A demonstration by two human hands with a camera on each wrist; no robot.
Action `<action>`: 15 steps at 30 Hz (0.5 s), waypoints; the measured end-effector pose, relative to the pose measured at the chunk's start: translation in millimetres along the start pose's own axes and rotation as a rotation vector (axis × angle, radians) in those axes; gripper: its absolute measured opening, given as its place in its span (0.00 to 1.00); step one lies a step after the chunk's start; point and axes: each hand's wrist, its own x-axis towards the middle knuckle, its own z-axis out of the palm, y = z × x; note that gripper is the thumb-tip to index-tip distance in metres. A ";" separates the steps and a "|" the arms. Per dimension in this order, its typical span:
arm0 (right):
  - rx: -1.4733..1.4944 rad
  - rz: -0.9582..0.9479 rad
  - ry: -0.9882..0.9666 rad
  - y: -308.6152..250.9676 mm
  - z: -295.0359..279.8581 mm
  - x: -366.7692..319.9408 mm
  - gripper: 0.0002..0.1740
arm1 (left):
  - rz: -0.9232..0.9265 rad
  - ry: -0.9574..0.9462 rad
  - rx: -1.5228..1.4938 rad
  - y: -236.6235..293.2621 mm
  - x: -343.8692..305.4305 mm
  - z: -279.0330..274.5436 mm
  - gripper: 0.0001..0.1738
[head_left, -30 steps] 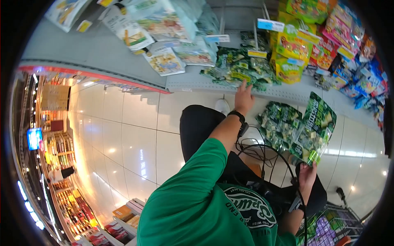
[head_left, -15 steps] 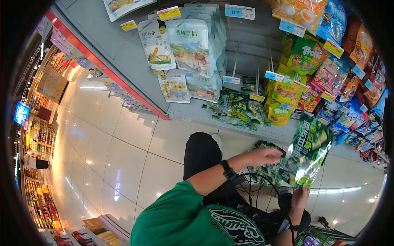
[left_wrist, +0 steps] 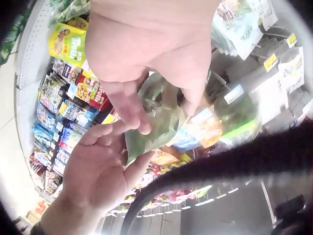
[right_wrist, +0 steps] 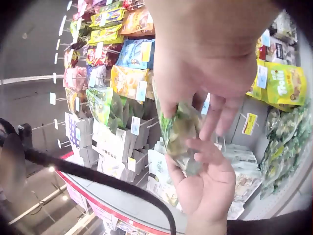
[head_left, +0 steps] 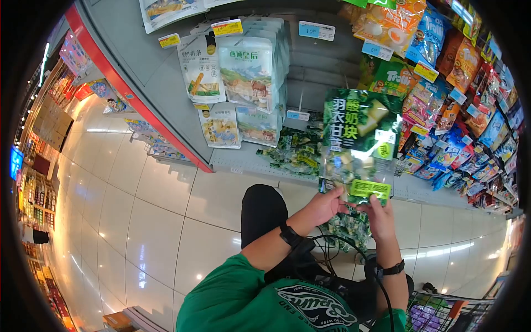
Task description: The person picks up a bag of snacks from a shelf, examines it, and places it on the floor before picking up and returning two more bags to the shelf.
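Note:
A green bag of yogurt cubes (head_left: 359, 144) stands upright in front of the shelf, its printed face toward the head camera. My left hand (head_left: 325, 207) pinches its lower left edge, thumb on the front. At the lower right, my right hand (head_left: 381, 219) grips the same edge with the thumb over the lime label. Both wrist views show the bag (left_wrist: 159, 120) between the two hands, blurred, with fingers on its foil (right_wrist: 181, 139). Below the hands, more green bags (head_left: 349, 231) lie near my knees.
Similar green bags (head_left: 293, 149) lie on the bottom shelf. White and pale-blue pouches (head_left: 249, 72) hang at left, bright candy bags (head_left: 431, 105) at right. A black cable (head_left: 354, 246) crosses my lap. A wire shopping cart (head_left: 451, 315) stands at lower right.
My left hand has come away from the bags on the shelf and now holds the bag's lower edge. My right hand has brought that bag up and leftward, in front of the shelf.

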 end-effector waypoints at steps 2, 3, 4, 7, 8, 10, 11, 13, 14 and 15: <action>-0.138 0.103 -0.125 -1.8 4.4 3.3 0.31 | 0.037 0.032 -0.050 5.5 1.6 -10.4 0.21; -0.187 0.113 -0.132 -1.0 2.7 3.7 0.32 | 0.070 0.058 -0.042 11.2 2.3 -18.7 0.20; -0.189 0.112 -0.124 -4.8 0.1 -0.9 0.32 | 0.102 0.084 -0.035 20.4 1.9 -16.5 0.19; -0.295 0.033 -0.097 -21.3 -27.5 -19.7 0.29 | 0.216 0.199 0.012 43.5 7.0 -24.0 0.18; -0.370 0.045 -0.052 -23.7 -48.7 -28.3 0.27 | 0.260 0.222 0.034 53.4 9.6 -28.4 0.17; -0.543 0.067 0.065 -27.4 -95.3 -50.8 0.24 | 0.318 0.208 0.046 73.8 15.6 -23.7 0.16; -0.633 0.085 0.169 -26.5 -120.5 -65.8 0.23 | 0.348 0.202 0.065 83.0 20.1 -25.6 0.14; -0.810 -0.013 0.279 -8.1 -194.8 -100.9 0.21 | 0.386 0.199 0.065 98.7 32.3 -33.6 0.10; -1.011 0.043 0.362 -10.8 -206.7 -123.3 0.20 | 0.399 0.195 0.057 105.4 38.5 -34.8 0.10; -1.212 0.099 0.454 -14.7 -218.4 -147.5 0.20 | 0.414 0.222 0.054 111.2 44.5 -35.2 0.11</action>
